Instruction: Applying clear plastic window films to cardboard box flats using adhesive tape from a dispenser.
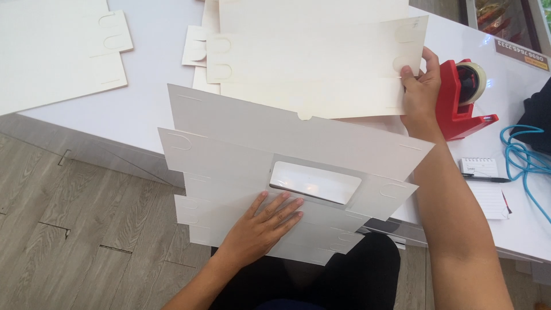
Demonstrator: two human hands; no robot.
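A flat white cardboard box blank (275,135) with a clear rectangular window (314,182) stands tilted against the near edge of the white table (149,103), its lower part hanging over the person's lap. The left hand (265,225) lies flat and open on the blank's lower panel, fingers spread just below the window, pressing rather than gripping. The right hand (420,92) reaches over the top edge of the blank and pinches the right end of a cream cardboard blank (310,57) lying on the table, thumb on top. More cream blanks (57,51) lie at the table's far left. Just beside the right hand stands a red tape dispenser (462,100). Near it are a small notepad (485,183) with a pen (488,178) across it and a blue cable (525,158). Grey wood flooring (69,229) shows below.
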